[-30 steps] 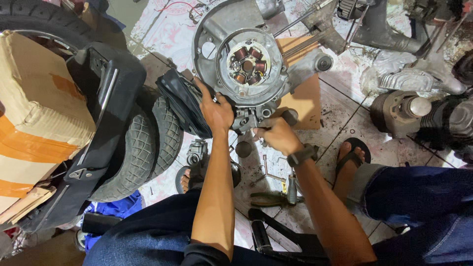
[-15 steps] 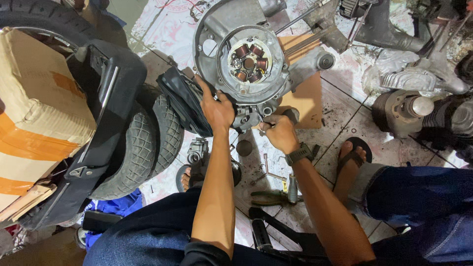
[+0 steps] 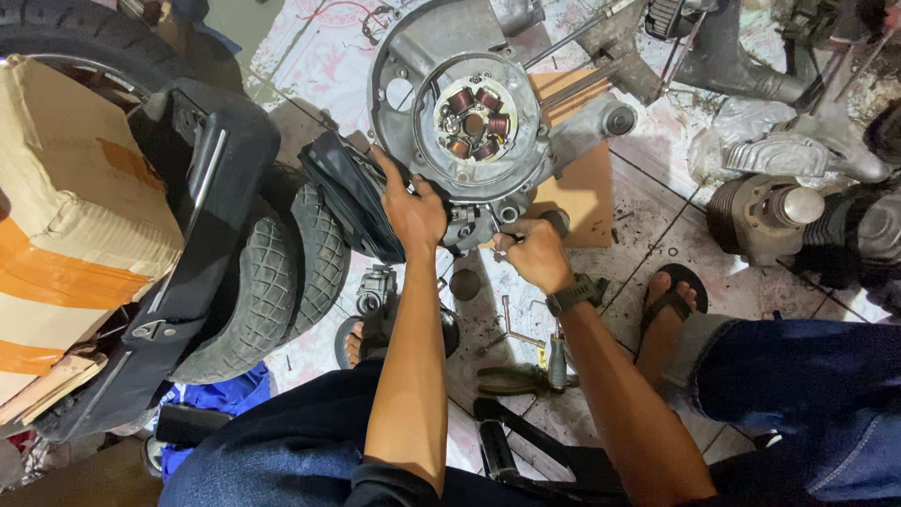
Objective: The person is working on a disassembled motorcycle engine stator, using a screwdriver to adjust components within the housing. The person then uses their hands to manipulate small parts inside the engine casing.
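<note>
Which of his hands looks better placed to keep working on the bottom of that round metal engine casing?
The right hand: its fingers pinch at the lower edge of the engine casing, while the left hand merely braces its rim.

Both forearms are bare, with dark short sleeves just showing at the bottom edge of the frame. The right wrist wears a dark wristwatch (image 3: pixel 572 296). Blue jeans (image 3: pixel 807 394) cover the legs at lower right, and a black sandal (image 3: pixel 678 299) is on the foot right of centre.

Left hand (image 3: pixel 413 211) covers the lower-left rim of the engine case (image 3: pixel 469 122); whatever the right hand (image 3: pixel 535 252) pinches is too small to tell. Cardboard box (image 3: pixel 66 216) cut off at left edge, tyre (image 3: pixel 75 28) at top-left edge, cylinder parts (image 3: pixel 798 216) at right.
</note>
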